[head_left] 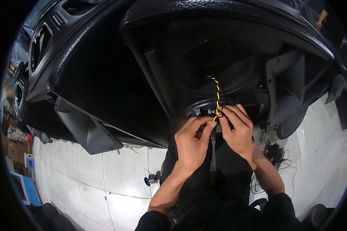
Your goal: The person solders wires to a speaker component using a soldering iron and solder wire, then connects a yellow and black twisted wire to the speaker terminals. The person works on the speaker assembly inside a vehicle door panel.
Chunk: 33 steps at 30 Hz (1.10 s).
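A black textured speaker cabinet (169,30) fills the upper view. A twisted yellow-and-black wire (218,92) runs from its interior down to a black round part (196,106) with small metal terminals (211,111). My left hand (191,142) pinches the wire's lower yellow end between thumb and forefinger, just below the terminals. My right hand (237,131) has its fingertips closed on the wire beside it, at the terminals; the exact contact is partly hidden by the fingers.
Black cabinets with flared horn pieces (94,127) hang left and right. On the tiled floor (73,173) lie a small spool (151,179) and tangled cables with a dark tool (273,154). Boxes (11,150) line the far left; a bare arm (320,19) shows top right.
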{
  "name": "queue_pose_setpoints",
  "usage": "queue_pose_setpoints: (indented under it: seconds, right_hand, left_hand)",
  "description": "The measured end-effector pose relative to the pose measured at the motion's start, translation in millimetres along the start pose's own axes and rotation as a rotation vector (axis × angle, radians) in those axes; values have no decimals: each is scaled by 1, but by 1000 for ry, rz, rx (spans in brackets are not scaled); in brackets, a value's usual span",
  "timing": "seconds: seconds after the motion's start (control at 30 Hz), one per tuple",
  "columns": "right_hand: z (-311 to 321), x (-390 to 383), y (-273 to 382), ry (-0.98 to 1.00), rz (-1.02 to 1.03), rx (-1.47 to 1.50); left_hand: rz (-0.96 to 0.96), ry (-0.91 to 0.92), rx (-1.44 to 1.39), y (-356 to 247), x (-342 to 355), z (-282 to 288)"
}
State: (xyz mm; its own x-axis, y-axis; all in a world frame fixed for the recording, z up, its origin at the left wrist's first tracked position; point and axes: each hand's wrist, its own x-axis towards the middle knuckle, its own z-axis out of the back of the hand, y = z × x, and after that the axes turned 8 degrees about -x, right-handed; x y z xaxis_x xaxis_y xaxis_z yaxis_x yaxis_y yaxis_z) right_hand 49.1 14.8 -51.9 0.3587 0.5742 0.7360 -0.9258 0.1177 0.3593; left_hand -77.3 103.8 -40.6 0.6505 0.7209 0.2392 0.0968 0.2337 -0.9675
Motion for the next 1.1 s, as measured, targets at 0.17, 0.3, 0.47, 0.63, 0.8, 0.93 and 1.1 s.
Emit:
queue_pose_setpoints:
  seconds: [0.17, 0.3, 0.47, 0.63, 0.8, 0.93, 1.1]
  right_hand:
    - [34, 4, 18, 4, 71, -120]
    - [43, 20, 22, 270, 458, -331]
    - [44, 33, 6, 301, 455, -318]
    - [45, 31, 5, 283, 427, -341]
    - [42, 30, 14, 250, 374, -371]
    - [34, 31, 9, 213, 432, -404]
    - [21, 27, 8, 136, 351, -390]
  left_hand:
    - [-198, 26, 53, 10, -3, 10]
    - [-239, 84, 153, 9, -3, 9]
    - [-188, 62, 87, 4, 1, 12]
    - [-108, 39, 67, 11, 0, 20]
    - [-206, -45, 197, 6, 8, 15]
    - [-259, 4, 177, 9, 19, 14]
    - [-306, -10, 177, 11, 25, 14]
